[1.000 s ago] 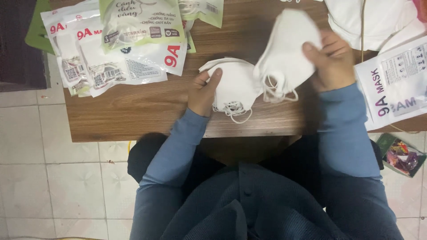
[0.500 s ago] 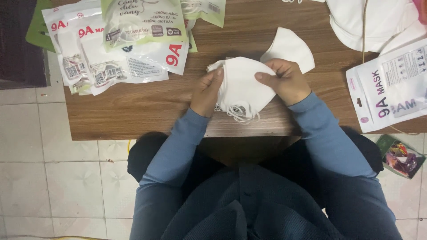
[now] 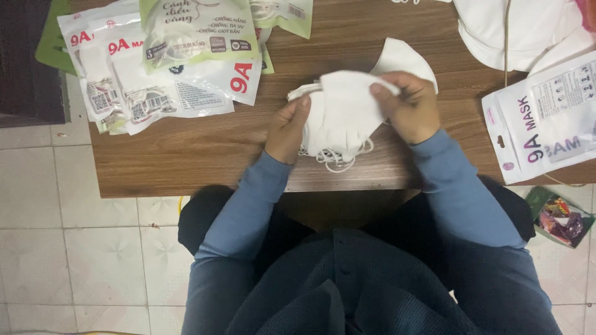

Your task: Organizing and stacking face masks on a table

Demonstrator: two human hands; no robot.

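A small stack of folded white face masks [image 3: 341, 115] lies near the front edge of a brown wooden table [image 3: 186, 155], their ear loops hanging out at the bottom. My left hand [image 3: 287, 127] grips the stack's left side. My right hand [image 3: 410, 108] pinches its upper right edge. Another white mask [image 3: 400, 59] lies on the table just behind my right hand, partly hidden by it.
Several printed mask pouches [image 3: 167, 68] are piled at the table's back left. A white pouch [image 3: 546, 124] lies at the right edge, and a heap of white masks [image 3: 521, 28] at the back right. A small colourful packet [image 3: 559, 217] lies on the tiled floor.
My right hand brought a mask down from the right and laid it on the stack under my left hand. Both hands now hold the stack together, squaring it up.
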